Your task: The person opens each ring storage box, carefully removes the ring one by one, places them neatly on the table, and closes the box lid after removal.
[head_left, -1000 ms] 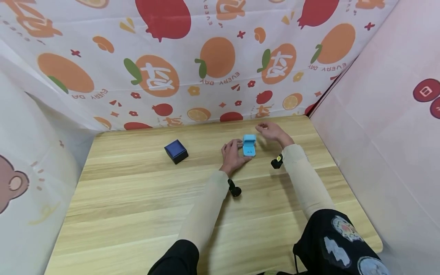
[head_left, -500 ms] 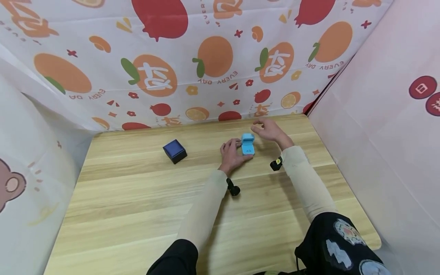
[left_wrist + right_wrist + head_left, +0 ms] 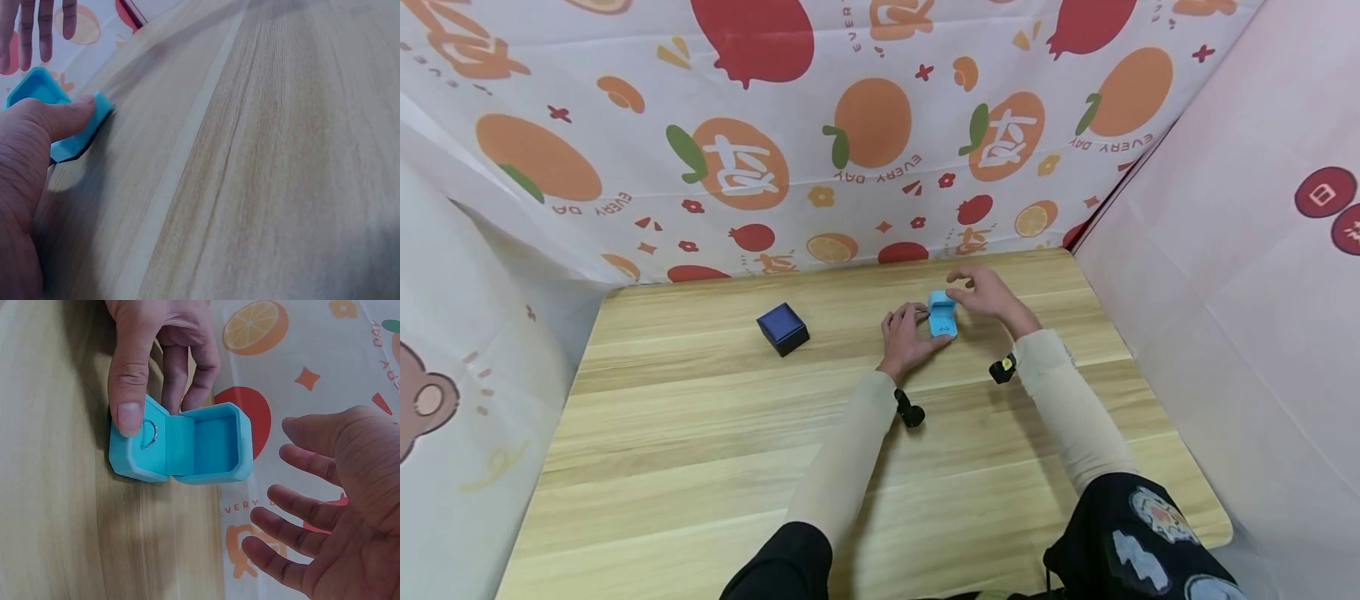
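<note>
A light blue ring box (image 3: 942, 315) stands on the table with its lid up. In the right wrist view a silver ring (image 3: 155, 434) sits upright in the slot of its base. My left hand (image 3: 906, 340) holds the base, the thumb on the front edge and the fingers bent at the side and back. The same thumb (image 3: 69, 119) shows on the box in the left wrist view. Close beside the raised lid is my right hand (image 3: 988, 293), its fingers loosely extended and holding nothing. A small gap separates its fingertips from the lid in the right wrist view.
A dark blue box (image 3: 783, 329) with black sides lies to the left on the wooden table (image 3: 715, 450). Behind the table hangs a white fruit-print cloth (image 3: 812, 125). A pale cloth wall (image 3: 1240, 283) borders the right side.
My right hand has come down and slightly left, closer to the raised lid. My left hand keeps its hold on the ring box. The view shifts slightly.
</note>
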The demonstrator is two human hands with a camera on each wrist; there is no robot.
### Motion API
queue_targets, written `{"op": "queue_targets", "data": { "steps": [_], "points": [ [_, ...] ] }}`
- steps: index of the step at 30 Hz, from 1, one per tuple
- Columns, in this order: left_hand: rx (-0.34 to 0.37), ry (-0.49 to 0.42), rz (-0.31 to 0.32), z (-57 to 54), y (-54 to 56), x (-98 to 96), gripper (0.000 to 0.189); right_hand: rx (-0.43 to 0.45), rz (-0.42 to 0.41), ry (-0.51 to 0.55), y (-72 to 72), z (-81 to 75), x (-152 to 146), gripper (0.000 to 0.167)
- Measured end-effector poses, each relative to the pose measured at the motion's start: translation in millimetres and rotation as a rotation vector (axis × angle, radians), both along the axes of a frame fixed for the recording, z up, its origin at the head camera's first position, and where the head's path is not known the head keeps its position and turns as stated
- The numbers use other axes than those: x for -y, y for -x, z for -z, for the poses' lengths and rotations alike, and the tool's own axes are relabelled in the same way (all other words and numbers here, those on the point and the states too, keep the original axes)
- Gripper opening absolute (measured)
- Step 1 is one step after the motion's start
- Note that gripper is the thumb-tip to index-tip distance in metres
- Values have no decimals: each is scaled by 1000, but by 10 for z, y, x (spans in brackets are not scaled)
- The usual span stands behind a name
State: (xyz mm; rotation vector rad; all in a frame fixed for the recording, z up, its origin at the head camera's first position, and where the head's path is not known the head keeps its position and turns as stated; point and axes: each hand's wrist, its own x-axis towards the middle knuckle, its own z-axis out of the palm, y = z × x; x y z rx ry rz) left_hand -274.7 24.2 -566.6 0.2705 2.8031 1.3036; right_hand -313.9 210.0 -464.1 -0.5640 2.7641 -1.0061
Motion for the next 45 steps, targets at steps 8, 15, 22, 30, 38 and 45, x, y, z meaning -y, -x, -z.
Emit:
{"op": "queue_targets", "data": {
  "steps": [8, 15, 22, 30, 38, 45],
  "points": [
    [-12, -15, 0, 22, 4, 8, 68, -24, -10, 14, -16, 64, 18, 28],
    [-9, -28, 4, 25, -8, 13, 65, -6, 11, -11, -65, 94, 14, 20],
    [4, -43, 5, 6, -10, 20, 65, 18, 14, -38, -101, 144, 12, 16],
    [-19, -54, 7, 30, -7, 26, 59, 13, 14, -43, -134, 200, 8, 13],
    [-27, -50, 5, 66, 12, 30, 49, 61, -19, -29, -160, 317, 3, 9],
    [-36, -46, -3, 60, 12, 17, 46, 67, 9, -34, -158, 340, 8, 11]
  ]
}}
